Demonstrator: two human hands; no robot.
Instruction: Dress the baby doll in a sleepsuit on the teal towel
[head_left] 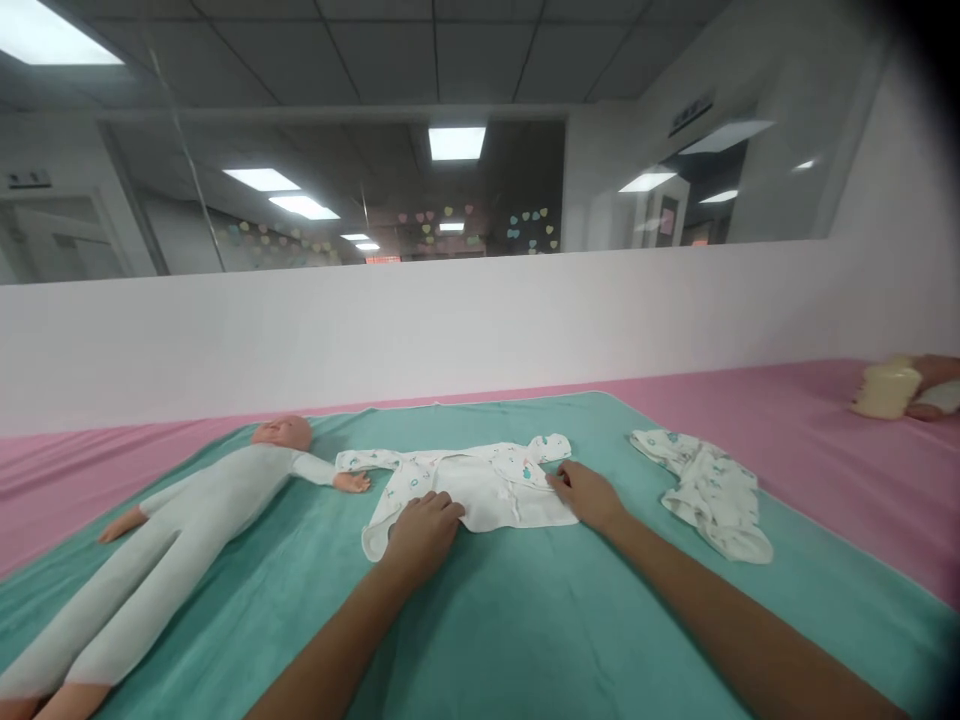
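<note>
A white baby shirt (pixel 487 490) with small coloured prints lies spread open, its sleeves out to both sides, on a green blanket (pixel 525 620). My left hand (pixel 424 535) rests on the shirt's left front panel, fingers curled over the cloth. At the shirt's right side, my right hand (pixel 591 497) is closed with its fingertips on the fabric. To the left lies a baby doll (pixel 217 485) on its back in a pale suit; its hand is beside the shirt's left sleeve. A crumpled printed white garment (pixel 709 492) lies to the right.
Pink cloth (pixel 795 440) shows around the green blanket. At the far right is a cream-coloured object (pixel 885 390) beside part of another doll-like figure. Behind the bed stands a white wall (pixel 450 330) with a wide window above it.
</note>
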